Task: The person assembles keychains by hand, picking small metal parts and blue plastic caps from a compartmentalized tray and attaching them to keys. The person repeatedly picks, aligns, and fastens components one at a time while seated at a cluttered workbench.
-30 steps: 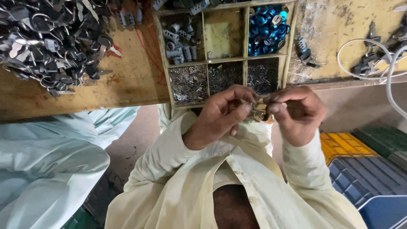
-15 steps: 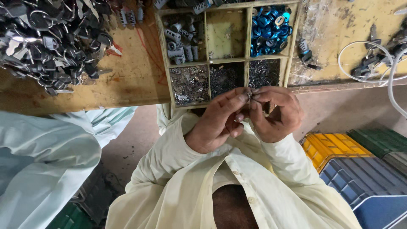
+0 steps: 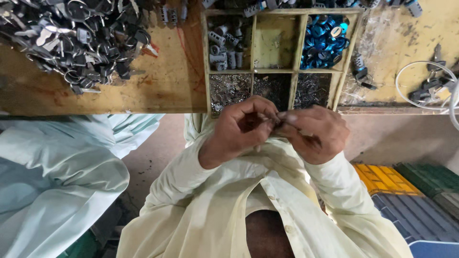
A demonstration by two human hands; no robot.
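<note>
One wooden tray, six compartments, on the counter. One small metal part, pinched between left hand at 9 o'clock and right hand at 3 o'clock, both clenched on it, tray at 12 o'clock.

Soft, even daylight, faint shadows, slight motion blur, wide-angle bending at edges.
</note>
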